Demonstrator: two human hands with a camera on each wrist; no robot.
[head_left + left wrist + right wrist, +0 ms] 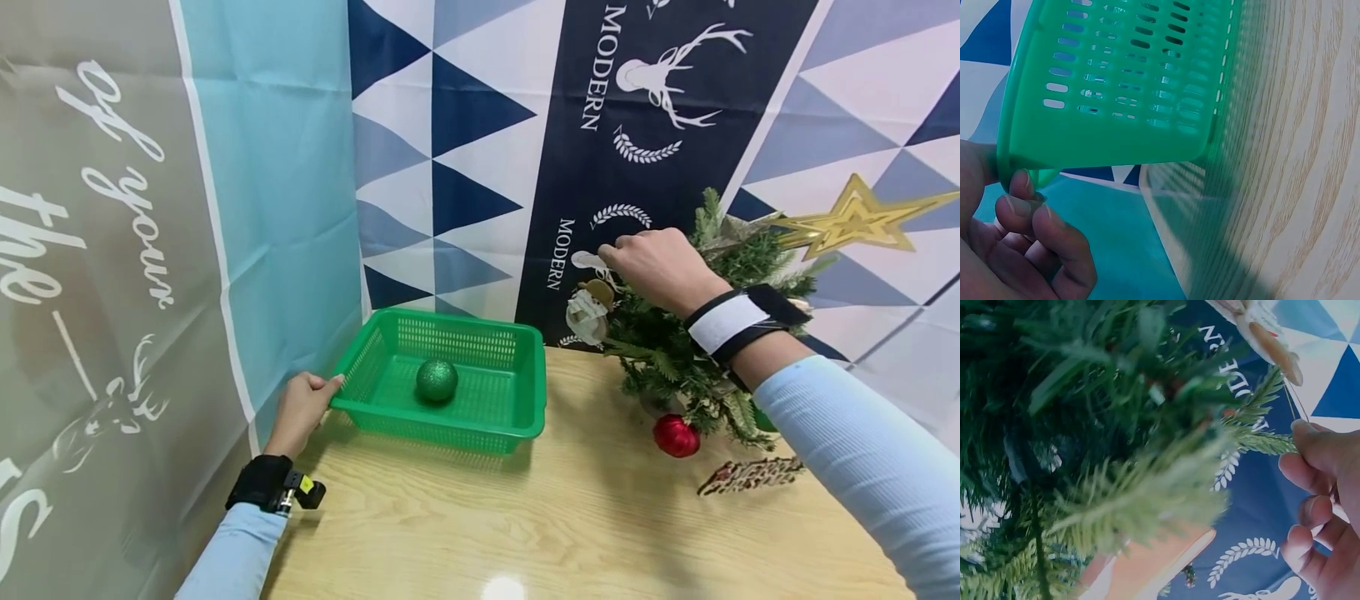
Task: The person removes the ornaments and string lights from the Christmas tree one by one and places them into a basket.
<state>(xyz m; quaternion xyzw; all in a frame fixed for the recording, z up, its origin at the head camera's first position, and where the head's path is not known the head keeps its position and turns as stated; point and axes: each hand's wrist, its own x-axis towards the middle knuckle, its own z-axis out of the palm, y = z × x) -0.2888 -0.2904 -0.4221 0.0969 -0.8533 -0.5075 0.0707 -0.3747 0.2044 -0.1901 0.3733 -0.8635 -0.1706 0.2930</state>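
In the head view my left hand [298, 410] grips the left corner of a green plastic basket [450, 423]. The left wrist view shows its thumb and fingers pinching the basket rim [1009, 125]. A glittery green ball ornament [437, 381] lies inside the basket. My right hand [660, 265] is at the left side of a small Christmas tree [667, 358]. Its thumb and forefinger pinch the thin string [1292, 403] of a white hanging ornament with a brown hat [588, 312]. A green branch tip [1272, 442] reaches those fingertips.
A gold star [855, 218] sticks out from the treetop. A red ball ornament [677, 435] hangs low on the tree, and a small lettered sign [750, 475] is beside it. Patterned cloth [465, 108] stands behind the wooden table [450, 525].
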